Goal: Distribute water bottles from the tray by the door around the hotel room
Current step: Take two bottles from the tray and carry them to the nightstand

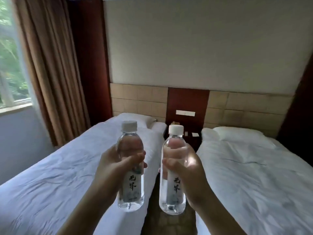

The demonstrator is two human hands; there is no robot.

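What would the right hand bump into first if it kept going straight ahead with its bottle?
Probably the nightstand between the beds; the right hand points down the aisle toward it, though depth is unclear.

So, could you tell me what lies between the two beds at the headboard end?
In the head view, a dark nightstand stands between the left bed and the right bed, with small white cards on top.

Narrow aisle runs open between two beds — nightstand blocks its end.
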